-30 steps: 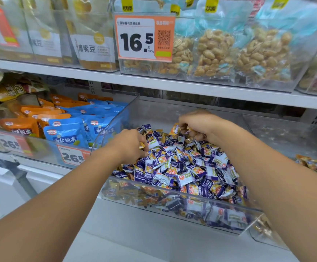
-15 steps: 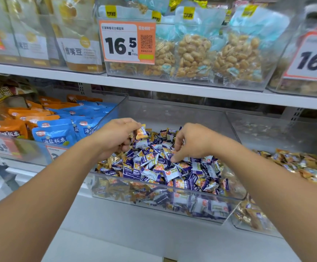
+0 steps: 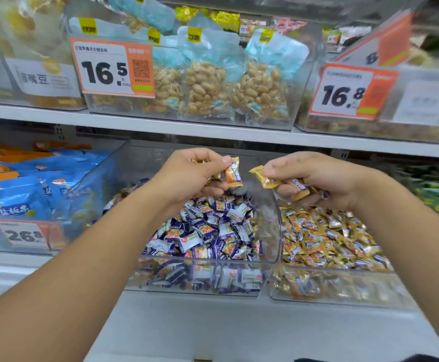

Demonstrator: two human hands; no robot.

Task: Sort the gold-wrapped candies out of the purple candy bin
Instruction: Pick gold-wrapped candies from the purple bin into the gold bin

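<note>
A clear plastic bin (image 3: 208,280) in the middle of the lower shelf holds a heap of purple-and-white wrapped candies (image 3: 213,228). My left hand (image 3: 189,176) is raised above the back of that heap and pinches gold-wrapped candies (image 3: 233,172) between thumb and fingers. My right hand (image 3: 315,176) is lifted over the wall between the two bins and is closed on several gold-wrapped candies (image 3: 265,178). To the right, a second clear bin (image 3: 336,288) is filled with gold-wrapped candies (image 3: 325,239).
Left of the purple bin stands a bin of blue and orange snack packets (image 3: 17,194) with a 26.8 price tag (image 3: 25,235). The upper shelf (image 3: 213,131) carries bags of peanuts (image 3: 208,84) and price tags 16.5 (image 3: 111,69) and 16.8 (image 3: 349,92).
Both hands have come up out of the purple candy heap holding gold candies. The right hand has shifted right toward the gold bin, and the view has panned right.
</note>
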